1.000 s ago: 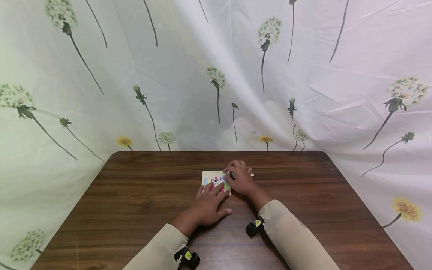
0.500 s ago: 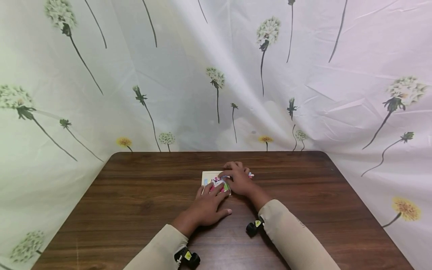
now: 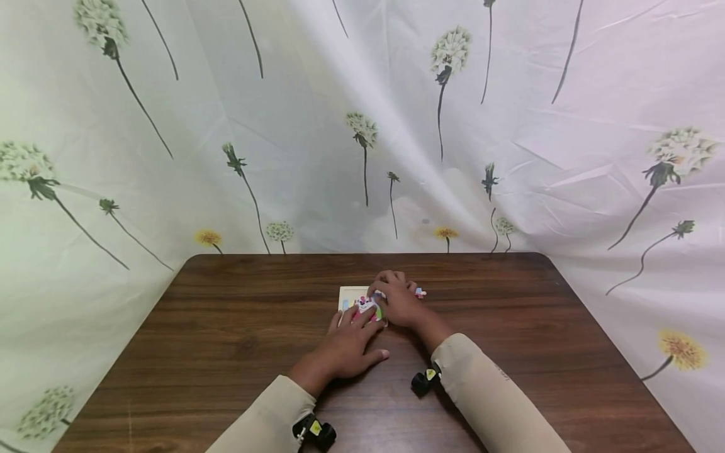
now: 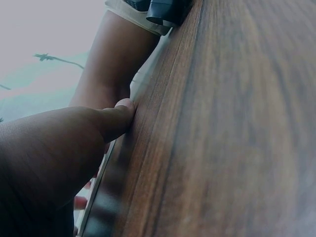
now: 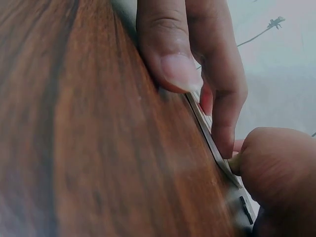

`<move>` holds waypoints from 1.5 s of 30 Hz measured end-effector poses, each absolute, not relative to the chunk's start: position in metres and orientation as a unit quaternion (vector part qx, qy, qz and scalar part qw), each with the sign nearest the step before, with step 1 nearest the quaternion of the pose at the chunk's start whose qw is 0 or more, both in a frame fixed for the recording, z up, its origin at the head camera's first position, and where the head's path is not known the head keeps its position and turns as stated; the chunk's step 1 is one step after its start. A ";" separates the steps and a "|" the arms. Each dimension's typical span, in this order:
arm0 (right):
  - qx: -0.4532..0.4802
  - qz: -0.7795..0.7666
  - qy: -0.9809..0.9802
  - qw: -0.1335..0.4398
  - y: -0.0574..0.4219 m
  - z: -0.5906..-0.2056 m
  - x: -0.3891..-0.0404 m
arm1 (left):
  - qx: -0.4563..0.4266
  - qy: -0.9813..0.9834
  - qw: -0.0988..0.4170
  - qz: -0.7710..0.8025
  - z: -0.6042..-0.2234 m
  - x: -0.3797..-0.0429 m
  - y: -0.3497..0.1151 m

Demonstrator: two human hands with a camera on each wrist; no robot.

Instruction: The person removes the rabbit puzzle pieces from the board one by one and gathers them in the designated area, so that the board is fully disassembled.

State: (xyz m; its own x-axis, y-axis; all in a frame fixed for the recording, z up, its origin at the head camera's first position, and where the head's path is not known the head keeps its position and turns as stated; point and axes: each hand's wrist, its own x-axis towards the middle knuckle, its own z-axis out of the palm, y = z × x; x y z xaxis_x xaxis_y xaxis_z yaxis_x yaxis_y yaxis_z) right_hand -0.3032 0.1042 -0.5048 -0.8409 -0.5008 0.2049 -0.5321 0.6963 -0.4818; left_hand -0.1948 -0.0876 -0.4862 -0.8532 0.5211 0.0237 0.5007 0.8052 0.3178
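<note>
Fingers spread, the left hand (image 3: 348,351) should steady the board (image 3: 354,291); the right hand (image 3: 401,305) (pinching? can't tell) covers its far right corner.

bkgd: wht cloth (image 3: 317,157), dandelion print (image 3: 451,53) | dk brn wood-grain tbl (image 3: 379,399) | tint: grn L, pink R

- Around the board (image 3: 352,291), a hand can pass over the table (image 3: 243,308) from 9 to 12 o'clock.
- The left hand (image 3: 352,349) blocks 6 to 7.
- The right hand (image 3: 399,303) blocks 1 to 4, a coloured piece (image 3: 420,293) just beyond at 3.
</note>
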 end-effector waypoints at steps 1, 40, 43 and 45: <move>0.280 0.270 -0.921 0.027 0.104 -0.505 -0.303 | 0.270 0.949 0.031 0.158 -0.486 -0.195 -0.088; 0.298 0.284 -0.909 0.060 0.107 -0.503 -0.304 | 0.260 0.951 0.044 0.158 -0.487 -0.197 -0.088; 0.290 0.292 -0.910 0.058 0.111 -0.504 -0.303 | 0.261 0.951 0.045 0.159 -0.487 -0.196 -0.088; 0.285 0.298 -0.909 0.056 0.114 -0.503 -0.302 | 0.260 0.951 0.047 0.159 -0.487 -0.195 -0.088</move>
